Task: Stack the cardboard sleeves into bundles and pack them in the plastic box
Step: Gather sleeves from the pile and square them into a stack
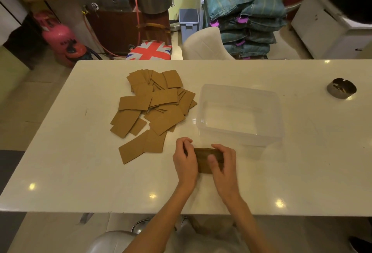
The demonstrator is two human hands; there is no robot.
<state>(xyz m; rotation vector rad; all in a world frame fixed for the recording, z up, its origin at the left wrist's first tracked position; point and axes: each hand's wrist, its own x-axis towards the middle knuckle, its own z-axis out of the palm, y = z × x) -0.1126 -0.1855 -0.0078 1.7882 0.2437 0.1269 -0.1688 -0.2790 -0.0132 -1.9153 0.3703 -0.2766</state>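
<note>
Near table (60, 162) front edge: left hand (186, 162) and right hand (223, 164) clamp sleeve bundle (205, 155) between them. Square edges flush before lifting. Plastic box (240, 93) just beyond, looks empty; loose sleeves (155, 105) lie left.

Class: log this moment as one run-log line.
both hands: squaring brown cardboard sleeve bundle | clear plastic box: empty | loose sleeve pile: left of box

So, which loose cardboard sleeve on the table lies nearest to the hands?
The sleeve at the pile's near-left corner, lying flat and tilted, partly under its neighbour. It lies just left of the left hand; the others lie farther back.
</note>
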